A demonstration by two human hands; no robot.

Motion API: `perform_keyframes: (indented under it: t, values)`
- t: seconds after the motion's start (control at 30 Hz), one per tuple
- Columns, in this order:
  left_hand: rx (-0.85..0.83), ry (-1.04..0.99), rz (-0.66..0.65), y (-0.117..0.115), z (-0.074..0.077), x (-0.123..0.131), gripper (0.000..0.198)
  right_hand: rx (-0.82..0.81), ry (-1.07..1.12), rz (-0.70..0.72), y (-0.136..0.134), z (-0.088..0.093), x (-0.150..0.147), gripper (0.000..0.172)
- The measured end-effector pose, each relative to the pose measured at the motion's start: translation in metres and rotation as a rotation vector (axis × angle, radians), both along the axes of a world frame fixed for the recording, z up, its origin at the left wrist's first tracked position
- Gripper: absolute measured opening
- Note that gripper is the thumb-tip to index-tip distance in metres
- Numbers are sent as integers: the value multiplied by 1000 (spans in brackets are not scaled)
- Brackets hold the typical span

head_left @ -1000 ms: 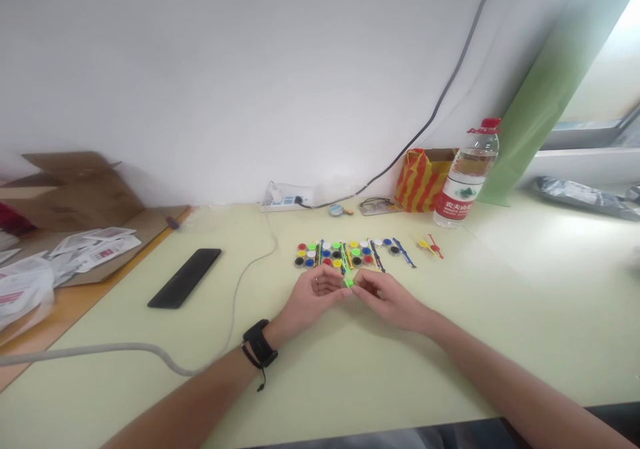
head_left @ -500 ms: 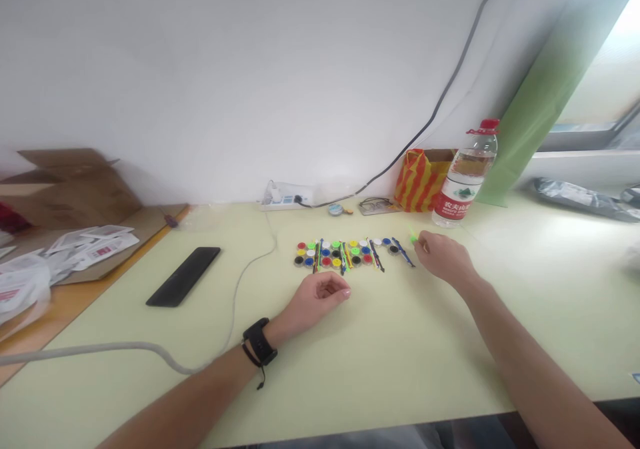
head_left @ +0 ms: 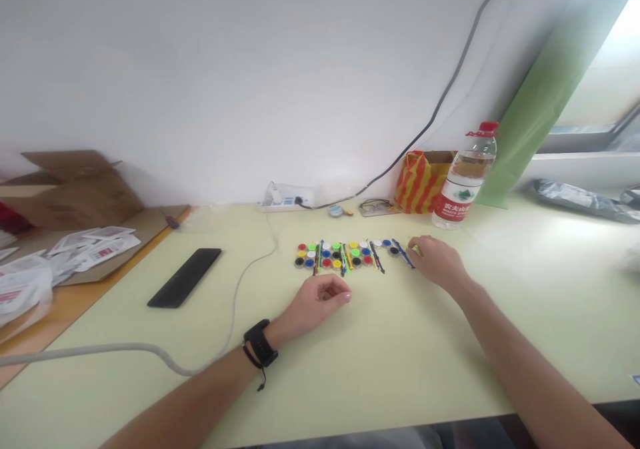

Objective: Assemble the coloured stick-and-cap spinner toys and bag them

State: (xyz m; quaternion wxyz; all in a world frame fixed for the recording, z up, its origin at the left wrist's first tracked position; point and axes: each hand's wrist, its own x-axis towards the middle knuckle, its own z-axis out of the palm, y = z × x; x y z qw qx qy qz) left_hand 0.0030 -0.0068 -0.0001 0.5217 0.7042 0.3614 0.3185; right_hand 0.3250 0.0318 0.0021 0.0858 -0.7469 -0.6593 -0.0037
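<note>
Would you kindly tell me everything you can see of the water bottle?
The water bottle is clear plastic with a red cap and a red label printed in white. It stands upright on the pale green table, near the wall, beside a striped orange-and-yellow bag. The right hand lies in front of it, apart.

We can read only the characters 农夫山泉 on the red label [head_left: 457, 207] of the water bottle [head_left: 467, 169]; the print on the leaflets [head_left: 95, 249] is too blurred.
</note>
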Motion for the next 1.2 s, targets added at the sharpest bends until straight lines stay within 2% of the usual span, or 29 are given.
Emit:
perform_keyframes:
  t: [0.23,0.6,0.93,1.2]
  values:
    - [9,7,-1,-1,1,0,22,-39,-7,11,0,-6,-13,16]
    - [24,22,0,0,-1,-1,21,-48,-8,-39,1,-6,-12,17]
    - [22,41,-5,0,-1,-1,20,-22,37,18,3,-7,-9,22]
    - [23,57,1,-1,2,1,21,9,46,50,8,-12,-7,15]
